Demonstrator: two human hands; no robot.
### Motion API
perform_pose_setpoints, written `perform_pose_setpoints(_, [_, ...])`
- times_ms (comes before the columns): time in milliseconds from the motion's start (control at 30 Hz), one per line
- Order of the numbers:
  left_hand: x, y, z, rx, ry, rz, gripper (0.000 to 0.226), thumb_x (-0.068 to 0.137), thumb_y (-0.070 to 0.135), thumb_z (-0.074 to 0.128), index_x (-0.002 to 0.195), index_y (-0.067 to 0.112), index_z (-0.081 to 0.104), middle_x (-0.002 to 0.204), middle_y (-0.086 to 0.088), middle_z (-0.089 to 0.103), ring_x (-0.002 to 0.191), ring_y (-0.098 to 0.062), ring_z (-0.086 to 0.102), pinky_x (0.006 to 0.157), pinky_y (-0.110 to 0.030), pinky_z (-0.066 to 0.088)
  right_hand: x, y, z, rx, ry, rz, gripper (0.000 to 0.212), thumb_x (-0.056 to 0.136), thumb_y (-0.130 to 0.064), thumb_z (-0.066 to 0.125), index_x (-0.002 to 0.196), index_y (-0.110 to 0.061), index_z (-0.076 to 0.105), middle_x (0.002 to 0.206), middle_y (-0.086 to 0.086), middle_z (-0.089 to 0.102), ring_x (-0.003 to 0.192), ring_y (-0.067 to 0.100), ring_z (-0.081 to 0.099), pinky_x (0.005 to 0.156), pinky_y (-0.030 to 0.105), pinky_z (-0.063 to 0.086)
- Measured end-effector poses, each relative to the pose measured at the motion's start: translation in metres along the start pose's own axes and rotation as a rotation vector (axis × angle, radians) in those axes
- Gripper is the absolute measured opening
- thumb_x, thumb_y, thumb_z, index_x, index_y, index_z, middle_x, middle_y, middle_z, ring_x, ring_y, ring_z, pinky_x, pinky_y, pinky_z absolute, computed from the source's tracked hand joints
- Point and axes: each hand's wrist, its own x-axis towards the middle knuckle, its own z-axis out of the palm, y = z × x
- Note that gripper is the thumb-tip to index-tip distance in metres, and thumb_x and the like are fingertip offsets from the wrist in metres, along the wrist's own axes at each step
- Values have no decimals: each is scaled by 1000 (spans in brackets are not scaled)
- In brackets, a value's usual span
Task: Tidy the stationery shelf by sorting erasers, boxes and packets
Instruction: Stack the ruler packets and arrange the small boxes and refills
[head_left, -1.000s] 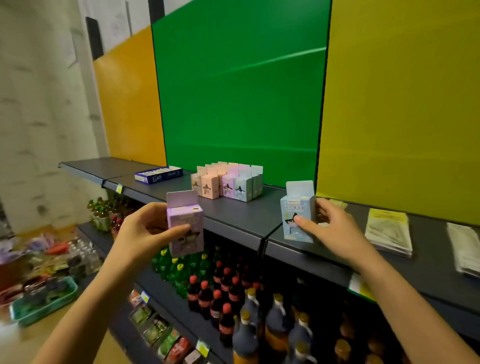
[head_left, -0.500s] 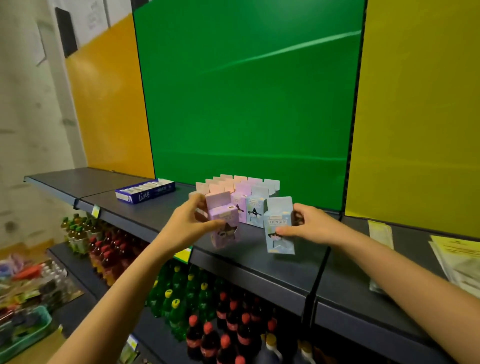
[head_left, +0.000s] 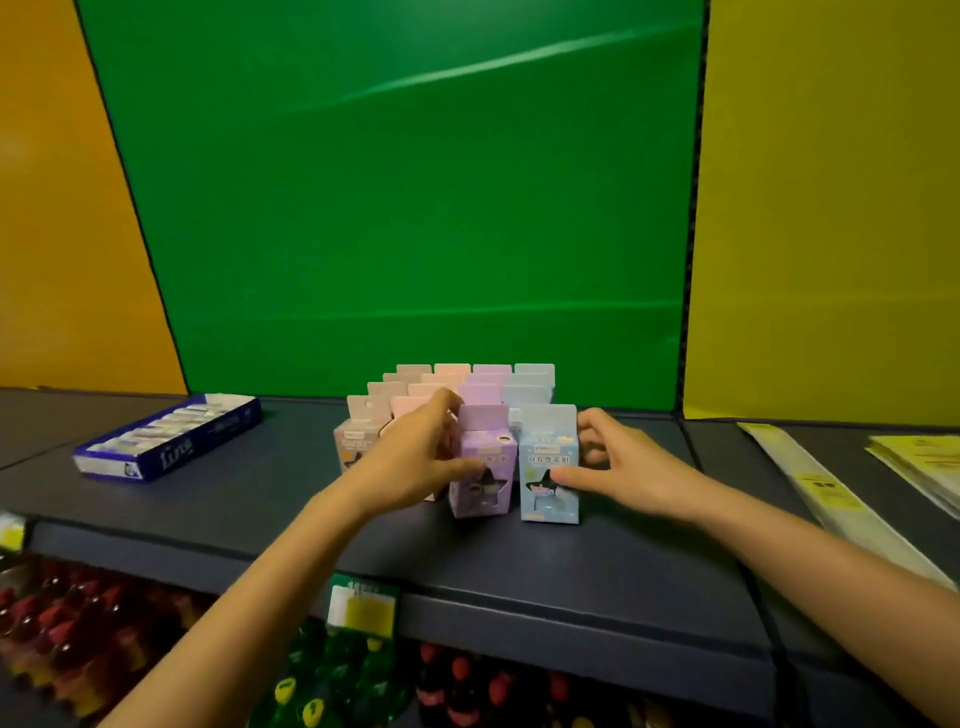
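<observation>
Purple carton (head_left: 480, 478) clamped in L hand (head_left: 415, 462) grip; R hand (head_left: 618, 467) grip clamps blue carton (head_left: 549, 467), matte shelf (head_left: 260, 499).

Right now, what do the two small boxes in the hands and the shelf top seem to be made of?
Purple box and pale blue box: probably thin printed card, matte, with folded top tabs. Dark grey shelf top: possibly painted metal, with a dull sheen.

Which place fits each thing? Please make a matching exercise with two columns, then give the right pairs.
Things:
1. purple box
2. light blue box
3. dark blue tray
4. yellow packets

Places:
A. far right of the shelf
B. under the right hand
C. left of the shelf
D. under the left hand

Pairs: 1-D, 2-B, 3-C, 4-A
</observation>
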Motion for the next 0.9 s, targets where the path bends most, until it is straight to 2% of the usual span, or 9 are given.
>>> perform_pose_setpoints(67, [5, -8, 1, 112, -4, 67, 53, 78, 28, 69, 118, 14, 37, 97, -8, 60, 83, -27, 59, 77, -39, 50, 2, -3, 6, -19, 41, 5, 45, 85, -29, 63, 123, -18, 42, 127, 1, 57, 110, 15, 58, 89, 27, 48])
perform_pose_setpoints(133, [9, -13, 1, 273, 40, 150, 55, 80, 32, 66, 123, 14, 37, 107, -8, 57, 92, -26, 56, 78, -34, 44, 2, -6, 10, -15, 84, 4, 44, 85, -28, 63, 124, -19, 45, 126, -1, 56, 107, 13, 60, 88, 25, 49])
perform_pose_setpoints(267, [20, -24, -4, 523, 98, 309, 57, 82, 39, 60, 130, 16, 38, 126, -7, 48, 114, -26, 44, 95, -34, 35, 5, -7, 20, 35, 196, 27, 44, 82, -22, 66, 121, -20, 46, 117, 0, 59, 102, 12, 62, 88, 24, 49])
perform_pose_setpoints(400, [31, -31, -7, 586, 89, 397, 60, 85, 42, 55, 135, 18, 35, 129, -5, 47, 118, -25, 39, 99, -34, 29, 6, -11, 24, 77, 282, 70, 42, 79, -18, 70, 113, -21, 45, 98, -13, 57, 92, 3, 58, 84, 21, 49])
perform_pose_setpoints(500, [34, -40, -10, 588, 92, 439, 66, 85, 47, 52, 140, 19, 30, 135, -4, 42, 123, -24, 34, 102, -33, 26, 7, -15, 31, 104, 336, 104, 38, 79, -17, 70, 109, -23, 47, 97, -18, 56, 92, 5, 59, 88, 27, 50])
perform_pose_setpoints(633, [25, -57, -15, 417, 203, 472, 85, 73, 66, 36, 142, 17, 30, 145, -6, 35, 134, -25, 31, 108, -37, 23, 7, -21, 42, 107, 370, 135, 40, 80, -18, 69, 114, -24, 47, 102, -18, 56, 100, 9, 59, 93, 30, 49])
perform_pose_setpoints(733, [13, -79, -24, 175, 370, 405, 92, 69, 67, 40, 141, 10, 31, 146, -9, 36, 135, -26, 33, 109, -39, 24, 6, -22, 50, 171, 382, 185, 61, 80, -26, 68, 132, -20, 38, 132, -5, 50, 125, 14, 48, 106, 33, 40])
perform_pose_setpoints(833, [-3, -97, -33, -218, 382, 166, 95, 73, 69, 44, 146, 16, 15, 153, 5, 20, 138, -9, 19, 113, -30, 14, 4, -28, 58, 352, 359, 249, 82, 76, -57, 55, 145, -26, 22, 147, -10, 32, 137, 9, 29, 115, 32, 24])
perform_pose_setpoints(900, [-7, -112, -33, -524, 306, -45, 80, 84, 64, 37, 147, 24, 9, 156, 10, 10, 140, -5, 13, 115, -31, 10, 6, -30, 63, 548, 352, 255, 76, 79, -66, 37, 145, -29, 23, 147, -16, 30, 136, 3, 28, 116, 28, 19])
